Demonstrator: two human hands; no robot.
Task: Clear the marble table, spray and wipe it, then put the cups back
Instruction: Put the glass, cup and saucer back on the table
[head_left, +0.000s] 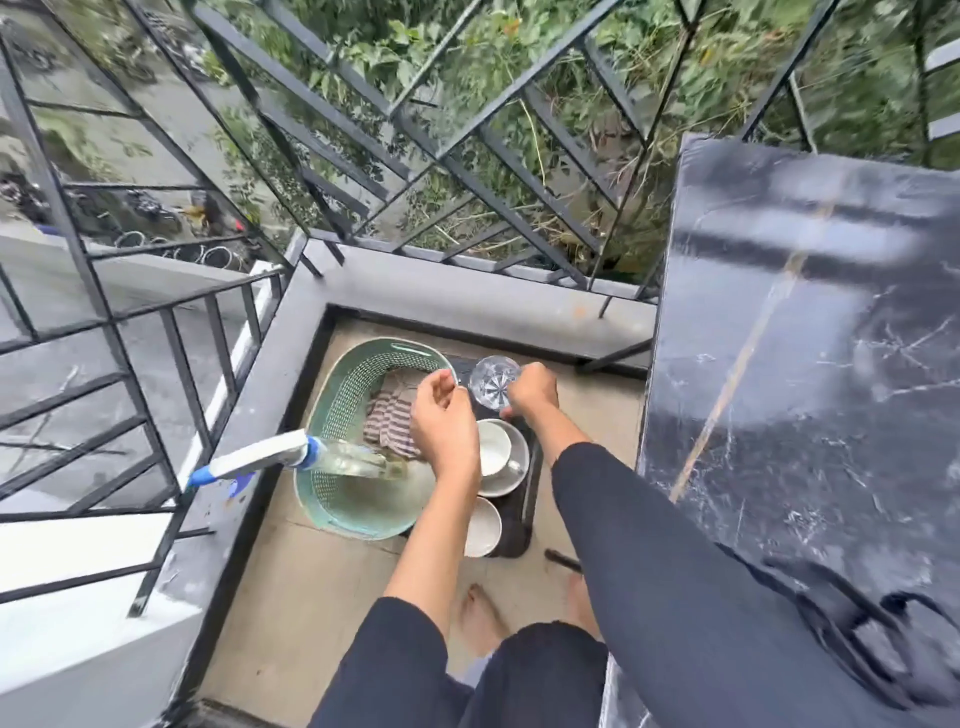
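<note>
The black marble table fills the right side, its top bare and glossy. On the floor to its left lies a black tray. On it stand a clear glass, a white cup on a saucer with a spoon, and a second white cup. My right hand pinches the glass at its right rim. My left hand hovers just left of the glass, over the basket's edge, fingers loosely curled with nothing seen in them.
A green plastic basket sits on the floor left of the tray, holding a striped cloth and a spray bottle whose nozzle juts out left. A grey ledge with black railing bounds the balcony. My bare feet stand below.
</note>
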